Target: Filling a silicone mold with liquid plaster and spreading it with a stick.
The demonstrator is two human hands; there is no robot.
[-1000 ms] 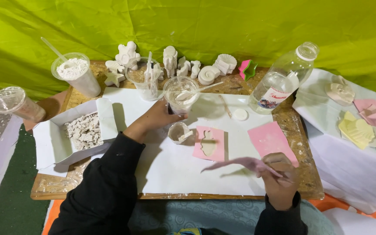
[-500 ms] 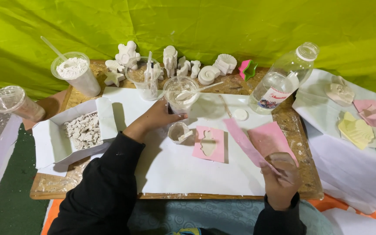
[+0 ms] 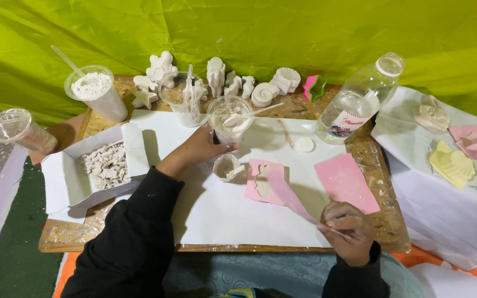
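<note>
Nearest the camera, both forearms are in dark sleeves and the elbows run off the bottom edge. The right hand [image 3: 350, 230] sits near the right front of the table [image 3: 385, 232], grip pinched together on a thin pink strip [image 3: 296, 205] that slants up-left toward the pink mold [image 3: 265, 181]. The strip is smeared by motion, so I can't really tell if it's a spatula or a flexible sheet. Half a second ago it pointed further right, over the flat pink sheet [image 3: 346, 182]; now it has swung left and lies across the mold's right edge.

A bit further in, the left hand [image 3: 199, 148] hasn't moved: grip wrapped on the near side of a clear cup [image 3: 229, 118] of white mix with a stirrer in it, fingertips hidden behind the cup. Just near of it is a small round white cup [image 3: 227, 167].

Counts: two pink pieces on the white paper, one white disc [image 3: 305, 144], one open box of white chunks [image 3: 106, 164] at left, one plastic bottle [image 3: 360, 99] at right. Along the far edge, a cup of white powder [image 3: 96, 91] and roughly ten white plaster figures [image 3: 216, 74], overlapping so the count is shaky.
</note>
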